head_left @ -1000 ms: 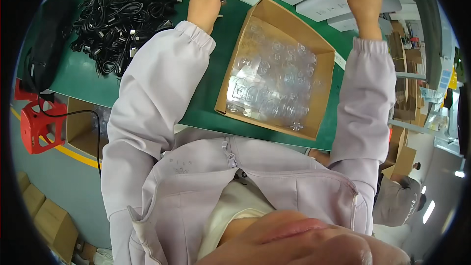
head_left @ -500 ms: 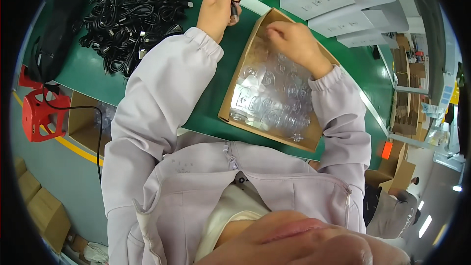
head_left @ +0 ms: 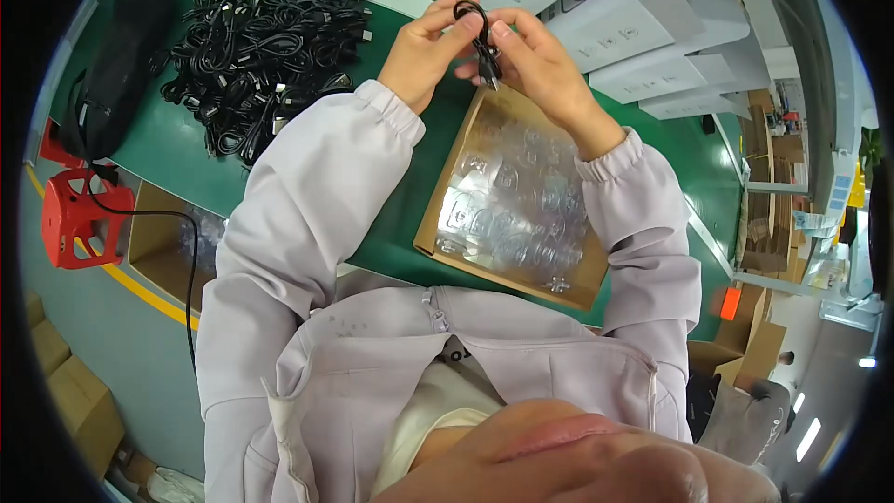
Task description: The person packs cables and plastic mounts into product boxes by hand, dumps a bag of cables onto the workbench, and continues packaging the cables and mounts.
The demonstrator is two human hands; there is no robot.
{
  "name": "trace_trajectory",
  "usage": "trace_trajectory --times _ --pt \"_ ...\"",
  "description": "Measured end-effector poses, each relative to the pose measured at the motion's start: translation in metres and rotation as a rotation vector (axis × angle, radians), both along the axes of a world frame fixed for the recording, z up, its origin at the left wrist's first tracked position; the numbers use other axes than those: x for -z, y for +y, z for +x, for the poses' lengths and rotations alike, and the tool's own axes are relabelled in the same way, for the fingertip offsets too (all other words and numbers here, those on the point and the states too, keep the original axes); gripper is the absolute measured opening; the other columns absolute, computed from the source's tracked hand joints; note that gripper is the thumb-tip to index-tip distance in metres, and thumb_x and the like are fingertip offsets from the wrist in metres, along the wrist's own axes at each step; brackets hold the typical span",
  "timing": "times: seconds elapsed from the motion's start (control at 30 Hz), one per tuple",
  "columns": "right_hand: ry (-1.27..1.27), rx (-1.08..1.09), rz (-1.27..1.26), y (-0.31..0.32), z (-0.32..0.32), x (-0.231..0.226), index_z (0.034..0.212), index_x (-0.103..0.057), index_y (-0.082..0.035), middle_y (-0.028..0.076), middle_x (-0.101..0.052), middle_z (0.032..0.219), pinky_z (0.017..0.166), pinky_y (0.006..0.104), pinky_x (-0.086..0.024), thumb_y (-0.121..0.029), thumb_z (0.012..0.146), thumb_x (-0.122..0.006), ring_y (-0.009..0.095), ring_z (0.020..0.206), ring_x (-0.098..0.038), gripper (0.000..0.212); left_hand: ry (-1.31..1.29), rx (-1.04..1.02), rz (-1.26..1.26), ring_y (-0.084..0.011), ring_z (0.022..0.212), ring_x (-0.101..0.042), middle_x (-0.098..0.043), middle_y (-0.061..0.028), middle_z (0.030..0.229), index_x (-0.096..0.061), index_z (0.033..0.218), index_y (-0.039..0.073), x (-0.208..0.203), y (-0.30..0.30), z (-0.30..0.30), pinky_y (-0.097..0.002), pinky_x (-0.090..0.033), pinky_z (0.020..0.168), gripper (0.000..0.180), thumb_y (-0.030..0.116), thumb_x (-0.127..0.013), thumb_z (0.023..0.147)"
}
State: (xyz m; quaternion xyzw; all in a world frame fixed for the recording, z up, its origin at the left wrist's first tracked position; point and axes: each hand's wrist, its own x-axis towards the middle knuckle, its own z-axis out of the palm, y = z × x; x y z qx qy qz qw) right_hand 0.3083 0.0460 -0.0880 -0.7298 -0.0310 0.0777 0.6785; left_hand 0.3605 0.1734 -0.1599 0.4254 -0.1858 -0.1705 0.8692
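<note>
A small coiled black cable [head_left: 485, 54] is held up between my two hands, above the far end of an open cardboard box. My left hand [head_left: 426, 48] is closed on the coil's left side, its thumb lying over the loop. From the other side my right hand [head_left: 549, 70] pinches the cable with thumb and forefinger. The cable's plug end points down between the hands. Below them the cardboard box [head_left: 424, 235] holds many clear moulded plastic pieces [head_left: 507, 200]. Whether a clear piece is in my fingers I cannot tell.
A heap of black cables [head_left: 270, 56] lies left on the green table [head_left: 382, 224], beside a black bag [head_left: 121, 56]. White printed boxes [head_left: 643, 33] line the far right. Left of the table stand a red stool [head_left: 79, 219] and a carton [head_left: 158, 233] on the floor.
My right hand has risen out of the cardboard box and moved left to the cable. My left hand, with the cable, has shifted slightly toward it.
</note>
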Motion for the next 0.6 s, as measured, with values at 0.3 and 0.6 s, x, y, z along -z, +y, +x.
trace_trajectory --times 0.3,0.6 --pt "-0.844 0.404 -0.435 -0.039 0.046 -0.066 0.102 -0.045 0.000 0.009 -0.061 0.086 0.067 0.0263 -0.047 -0.013 0.079 -0.064 0.014 0.074 -0.060 0.033 -0.006 -0.112 0.142 -0.0136 0.103 -0.045 -0.048 -0.0063 0.116 -0.040 0.126 0.011 -0.005 0.001 -0.004 -0.0266 -0.037 0.083 0.045 0.033 -0.052 0.088" --pt "-0.453 0.229 -1.107 -0.096 0.064 -0.138 0.113 -0.049 -0.006 0.007 -0.058 0.089 0.069 0.0261 -0.044 -0.025 0.082 -0.059 0.013 0.077 -0.054 0.038 -0.017 -0.051 0.164 -0.0121 0.100 -0.046 -0.052 -0.0050 0.111 -0.047 0.117 0.008 -0.008 0.001 -0.001 -0.0264 -0.037 0.083 0.038 0.035 -0.046 0.091"
